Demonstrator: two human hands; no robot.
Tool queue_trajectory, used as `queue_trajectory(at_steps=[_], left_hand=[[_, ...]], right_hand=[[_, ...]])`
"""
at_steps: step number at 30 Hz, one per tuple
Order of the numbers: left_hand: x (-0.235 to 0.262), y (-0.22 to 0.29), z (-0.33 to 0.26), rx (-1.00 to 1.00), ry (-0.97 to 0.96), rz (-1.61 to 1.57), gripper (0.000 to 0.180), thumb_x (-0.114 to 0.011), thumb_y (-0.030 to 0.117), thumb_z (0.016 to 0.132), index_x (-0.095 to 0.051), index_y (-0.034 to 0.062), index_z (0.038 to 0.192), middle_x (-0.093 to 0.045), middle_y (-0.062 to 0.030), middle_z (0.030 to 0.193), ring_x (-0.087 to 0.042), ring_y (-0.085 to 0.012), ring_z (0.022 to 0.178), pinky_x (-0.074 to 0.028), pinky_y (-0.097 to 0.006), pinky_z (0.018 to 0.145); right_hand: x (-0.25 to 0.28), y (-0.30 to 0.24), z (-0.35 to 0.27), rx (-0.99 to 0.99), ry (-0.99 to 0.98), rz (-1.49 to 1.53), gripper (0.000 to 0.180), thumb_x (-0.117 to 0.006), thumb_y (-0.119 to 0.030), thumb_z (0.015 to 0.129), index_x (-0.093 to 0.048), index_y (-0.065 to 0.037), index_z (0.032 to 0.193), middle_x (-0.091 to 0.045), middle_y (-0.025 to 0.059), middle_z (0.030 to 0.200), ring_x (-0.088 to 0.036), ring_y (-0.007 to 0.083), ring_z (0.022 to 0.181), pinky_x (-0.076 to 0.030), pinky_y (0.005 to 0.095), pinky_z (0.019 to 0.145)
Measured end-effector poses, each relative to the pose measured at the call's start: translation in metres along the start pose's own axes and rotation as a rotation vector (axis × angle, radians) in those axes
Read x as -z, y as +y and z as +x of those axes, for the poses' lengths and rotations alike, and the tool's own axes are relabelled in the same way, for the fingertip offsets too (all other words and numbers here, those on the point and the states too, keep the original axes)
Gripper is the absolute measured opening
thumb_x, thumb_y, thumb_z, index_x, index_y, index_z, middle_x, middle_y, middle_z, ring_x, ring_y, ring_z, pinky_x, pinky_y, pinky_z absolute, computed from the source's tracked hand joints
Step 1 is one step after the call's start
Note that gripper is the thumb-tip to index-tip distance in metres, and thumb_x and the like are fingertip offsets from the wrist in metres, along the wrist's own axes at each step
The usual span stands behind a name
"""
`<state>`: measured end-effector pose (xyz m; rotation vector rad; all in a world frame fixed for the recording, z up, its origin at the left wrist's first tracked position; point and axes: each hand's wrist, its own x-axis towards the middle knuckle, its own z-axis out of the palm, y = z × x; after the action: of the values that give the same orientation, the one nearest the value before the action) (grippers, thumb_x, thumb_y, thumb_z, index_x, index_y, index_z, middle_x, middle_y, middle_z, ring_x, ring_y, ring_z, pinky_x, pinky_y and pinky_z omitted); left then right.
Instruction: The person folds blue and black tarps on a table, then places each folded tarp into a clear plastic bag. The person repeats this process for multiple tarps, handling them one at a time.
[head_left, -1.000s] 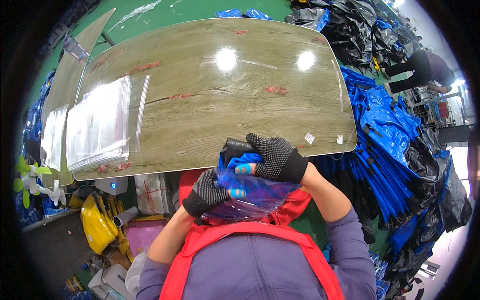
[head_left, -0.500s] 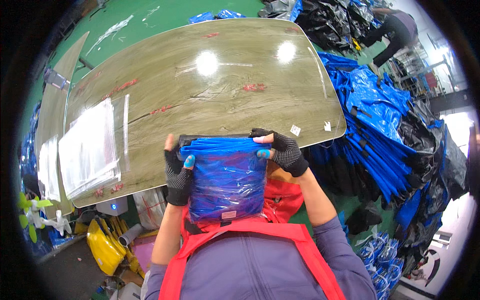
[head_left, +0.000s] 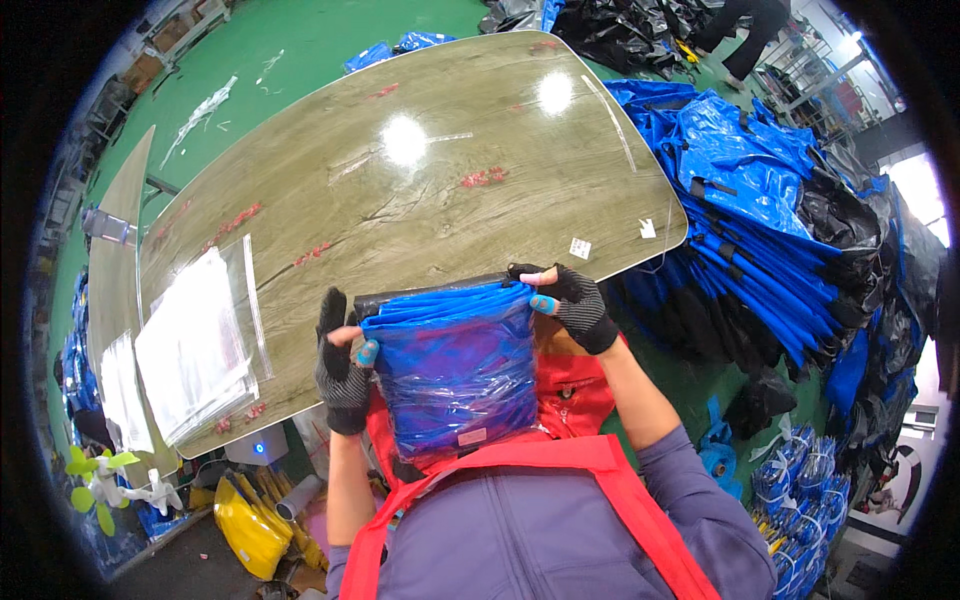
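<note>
Both hands hold one bag [head_left: 455, 375] upright at the near edge of the table [head_left: 420, 190], against the person's chest; it is a clear plastic bag stuffed with folded blue material, a dark strip showing along its top edge; a small pale label sits low on its front. Left hand [head_left: 342, 365] in a dark fingerless glove, closed on the bag's upper left corner, thumb on the front, fingers behind; fingertip capped in blue. Right hand [head_left: 570, 300], same kind of glove, grips the upper right corner, thumb and forefinger pinching the top edge; blue cap on a fingertip there too. Bag's bottom rests against a red apron [head_left: 560, 455] worn over a grey-purple top.

Table is large, wood-grain, glossy, with two light glares; small red scraps [head_left: 482, 179] scattered across it; two small white tags [head_left: 580, 247] near its right edge, just beyond the right hand. A stack of clear flat bags [head_left: 195, 345] lies on the table's left end, near the left hand but not touching it; a second thinner stack [head_left: 118, 385] sits further left on a lower board.

Right of the table, a big heap of blue items [head_left: 740, 200] mixed with black ones [head_left: 850, 240], well apart from the hands; more black bags [head_left: 620, 25] at the far end; another person's legs [head_left: 745, 30] near them. Green floor [head_left: 300, 50] beyond; below left, a yellow container [head_left: 245, 525] and a small green-bladed fan [head_left: 100, 480].
</note>
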<state>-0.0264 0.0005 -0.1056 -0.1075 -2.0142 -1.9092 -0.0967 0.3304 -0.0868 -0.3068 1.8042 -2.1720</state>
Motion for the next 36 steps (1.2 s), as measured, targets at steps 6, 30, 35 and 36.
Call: queue_trajectory(at_steps=[6, 30, 35, 36], left_hand=[[-0.004, -0.012, 0.014, -0.12, -0.07, 0.107, 0.012, -0.057, 0.012, 0.094, -0.049, 0.0053, 0.089, -0.042, -0.0247, 0.144, -0.042, -0.033, 0.133, -0.03, -0.045, 0.11], [-0.006, 0.02, 0.032, 0.154, 0.191, -0.194, 0.02, -0.052, 0.027, 0.099, -0.05, 0.0074, 0.103, -0.064, -0.0141, 0.104, -0.063, -0.0218, 0.091, -0.051, -0.033, 0.08], [-0.011, 0.023, 0.019, 0.397, -0.21, -0.518, 0.062, -0.061, 0.052, 0.089, -0.044, 0.007, 0.128, -0.056, -0.0115, 0.122, -0.057, -0.0195, 0.106, -0.047, -0.036, 0.094], [-0.013, 0.028, 0.016, 0.454, -0.187, -0.401, 0.063, -0.066, 0.047, 0.086, -0.044, 0.0071, 0.13, -0.056, -0.0108, 0.122, -0.057, -0.0192, 0.106, -0.047, -0.036, 0.094]], right_hand=[[-0.013, 0.024, 0.007, 0.299, 0.16, -0.33, 0.015, -0.066, -0.013, 0.09, -0.064, 0.001, 0.097, -0.068, 0.0157, 0.106, -0.064, 0.022, 0.097, -0.049, 0.0329, 0.09], [-0.039, -0.001, 0.029, 0.268, 0.283, -0.308, 0.021, -0.062, -0.022, 0.094, -0.055, -0.002, 0.095, -0.058, 0.0016, 0.085, -0.052, 0.0085, 0.079, -0.046, 0.0252, 0.071], [-0.054, -0.027, 0.037, 0.06, 0.394, -0.27, 0.022, -0.061, -0.024, 0.095, -0.055, -0.003, 0.094, -0.056, 0.0007, 0.086, -0.05, 0.0085, 0.08, -0.044, 0.0247, 0.075], [-0.053, -0.041, 0.039, 0.064, 0.22, -0.242, 0.028, -0.065, -0.027, 0.092, -0.055, -0.003, 0.1, -0.059, 0.0052, 0.092, -0.054, 0.013, 0.085, -0.045, 0.0268, 0.079]])
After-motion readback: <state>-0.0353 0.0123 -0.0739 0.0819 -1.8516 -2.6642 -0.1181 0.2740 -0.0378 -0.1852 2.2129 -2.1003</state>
